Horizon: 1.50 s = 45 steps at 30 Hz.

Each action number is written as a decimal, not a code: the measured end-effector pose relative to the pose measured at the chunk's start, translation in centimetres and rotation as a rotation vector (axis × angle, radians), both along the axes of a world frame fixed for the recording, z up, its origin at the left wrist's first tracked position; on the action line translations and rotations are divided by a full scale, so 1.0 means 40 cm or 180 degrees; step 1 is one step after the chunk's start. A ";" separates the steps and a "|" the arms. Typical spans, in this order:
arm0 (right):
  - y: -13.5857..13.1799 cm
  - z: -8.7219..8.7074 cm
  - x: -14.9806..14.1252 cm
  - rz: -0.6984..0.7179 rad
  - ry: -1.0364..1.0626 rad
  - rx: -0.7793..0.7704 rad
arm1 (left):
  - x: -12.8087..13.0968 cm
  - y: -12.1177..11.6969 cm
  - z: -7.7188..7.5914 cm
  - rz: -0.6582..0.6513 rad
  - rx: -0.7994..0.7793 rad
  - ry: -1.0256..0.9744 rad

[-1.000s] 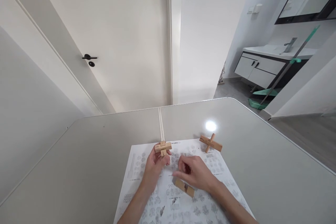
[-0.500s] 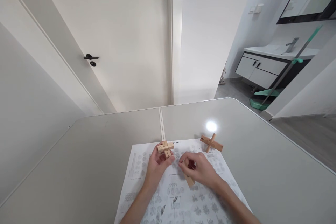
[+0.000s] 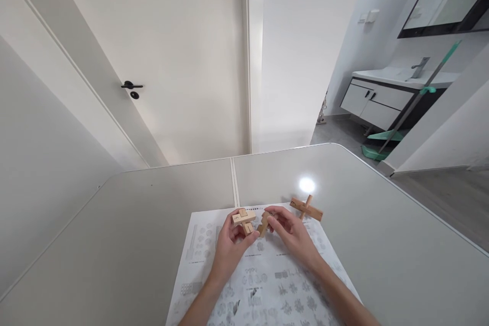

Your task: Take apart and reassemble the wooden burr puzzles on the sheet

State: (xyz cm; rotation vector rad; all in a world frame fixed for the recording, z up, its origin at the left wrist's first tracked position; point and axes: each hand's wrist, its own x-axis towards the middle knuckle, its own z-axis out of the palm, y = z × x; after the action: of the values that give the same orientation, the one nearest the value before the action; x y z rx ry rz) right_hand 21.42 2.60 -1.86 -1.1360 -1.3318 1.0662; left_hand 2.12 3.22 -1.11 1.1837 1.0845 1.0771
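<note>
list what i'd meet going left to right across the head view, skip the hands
black door handle, joined wooden blocks, notched wooden block, wooden cross, faucet

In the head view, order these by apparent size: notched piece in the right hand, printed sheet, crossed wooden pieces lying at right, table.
1. Table
2. Printed sheet
3. Crossed wooden pieces
4. Notched piece: smallest visible area, though the right hand partly covers it.

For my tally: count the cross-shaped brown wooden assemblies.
2: a light-brown assembly in the left hand, a darker assembly at the far right corner of the white printed paper.
</note>
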 end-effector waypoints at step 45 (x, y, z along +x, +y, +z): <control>-0.019 0.028 0.003 0.0631 -0.0476 0.0786 | -0.001 -0.016 -0.006 -0.0333 0.0356 0.1033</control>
State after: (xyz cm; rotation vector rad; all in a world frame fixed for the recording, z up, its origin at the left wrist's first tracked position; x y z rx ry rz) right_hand 21.53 1.85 -0.73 -0.9277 -1.6723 0.9389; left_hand 2.07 2.59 -1.37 1.5256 1.2055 0.8927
